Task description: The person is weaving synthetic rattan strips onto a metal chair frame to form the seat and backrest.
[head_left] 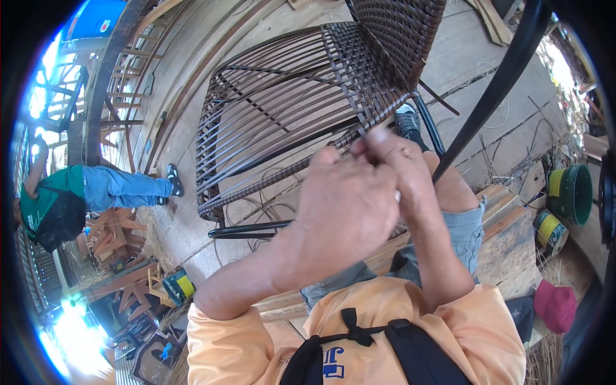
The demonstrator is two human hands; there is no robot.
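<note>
A brown woven chair (282,122) lies in front of me, its seat strung with long parallel strands and tightly woven toward the backrest. Over the near edge of the seat, my left hand (343,202) is closed, its knuckles toward me. My right hand (401,157) is beside it, touching it, with fingers curled in at the woven corner. What the fingers pinch is hidden, and they are slightly blurred. A long dark strip or bar (491,96) slants from beside my right wrist to the upper right. Whether I hold it, I cannot tell.
A person in a green shirt (64,192) stands at the left. Green buckets (570,194) with yellow labels are at the right, near a dark red cloth item (556,306). Wooden planks (507,221) lie beside my leg. Loose strands (256,208) litter the floor under the chair.
</note>
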